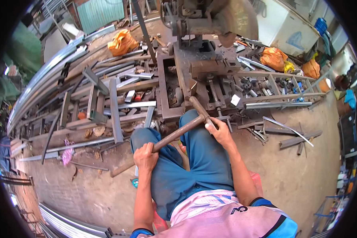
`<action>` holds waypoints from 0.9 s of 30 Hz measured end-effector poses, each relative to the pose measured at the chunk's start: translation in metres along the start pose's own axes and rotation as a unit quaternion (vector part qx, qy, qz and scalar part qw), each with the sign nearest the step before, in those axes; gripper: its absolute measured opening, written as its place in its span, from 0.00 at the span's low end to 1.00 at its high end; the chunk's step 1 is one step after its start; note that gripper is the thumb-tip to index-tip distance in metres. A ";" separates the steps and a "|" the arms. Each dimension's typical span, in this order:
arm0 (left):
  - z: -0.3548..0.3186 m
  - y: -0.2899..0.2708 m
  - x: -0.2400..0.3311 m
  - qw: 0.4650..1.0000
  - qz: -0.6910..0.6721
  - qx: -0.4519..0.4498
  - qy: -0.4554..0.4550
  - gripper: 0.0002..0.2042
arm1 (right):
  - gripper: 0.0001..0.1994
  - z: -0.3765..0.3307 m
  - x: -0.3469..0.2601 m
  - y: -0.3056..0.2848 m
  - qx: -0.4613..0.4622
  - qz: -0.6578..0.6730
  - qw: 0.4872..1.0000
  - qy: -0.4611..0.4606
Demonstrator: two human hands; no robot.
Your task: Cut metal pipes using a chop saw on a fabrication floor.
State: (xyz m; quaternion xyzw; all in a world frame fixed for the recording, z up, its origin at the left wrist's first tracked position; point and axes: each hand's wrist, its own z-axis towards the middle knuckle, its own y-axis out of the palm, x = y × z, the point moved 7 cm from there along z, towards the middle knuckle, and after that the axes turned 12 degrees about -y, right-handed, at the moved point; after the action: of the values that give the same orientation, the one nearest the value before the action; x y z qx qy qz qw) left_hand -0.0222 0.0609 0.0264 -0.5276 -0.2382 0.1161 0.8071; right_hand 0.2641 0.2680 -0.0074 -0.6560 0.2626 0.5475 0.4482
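A long brown metal pipe (178, 133) lies slanted across my thighs, its near end out past my left knee. My left hand (145, 156) is wrapped round it near the middle. At the pipe's far end a shorter brown pipe (199, 107) sits crosswise, in a T shape; I cannot tell whether the two are joined. My right hand (219, 131) grips the shorter pipe's near end. Just beyond stands a cut-off saw with a large disc (242, 20). The clamp screw (214, 93) of its vise points toward my right hand.
Steel bars and a welded frame (115, 111) crowd the floor at left. A ladder-like rack (275, 85) with metal offcuts stands at right, near loose angle pieces (299, 139). Orange bags (123, 42) lie behind. Long profiles (73, 220) are stacked at lower left.
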 end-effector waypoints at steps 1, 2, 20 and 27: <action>0.005 0.001 -0.004 1.000 -0.005 -0.009 -0.009 0.11 | 0.40 0.006 -0.001 0.005 -0.010 0.002 1.000 -0.002; 0.011 0.002 -0.006 1.000 -0.010 -0.018 -0.017 0.10 | 0.41 0.009 -0.002 0.007 -0.023 0.018 1.000 0.001; 0.210 -0.010 0.083 0.993 -0.010 0.085 0.078 0.12 | 0.22 0.055 -0.029 -0.109 0.207 0.327 0.922 -0.023; 0.278 0.070 0.098 0.994 -0.059 0.064 0.072 0.13 | 0.21 0.128 0.011 -0.131 0.264 0.330 0.906 -0.012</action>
State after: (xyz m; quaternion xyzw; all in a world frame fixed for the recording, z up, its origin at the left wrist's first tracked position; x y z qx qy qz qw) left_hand -0.0749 0.3542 0.0806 -0.4666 -0.2024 0.0450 0.8598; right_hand 0.3149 0.4420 0.0216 -0.3827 0.5934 0.5829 0.4021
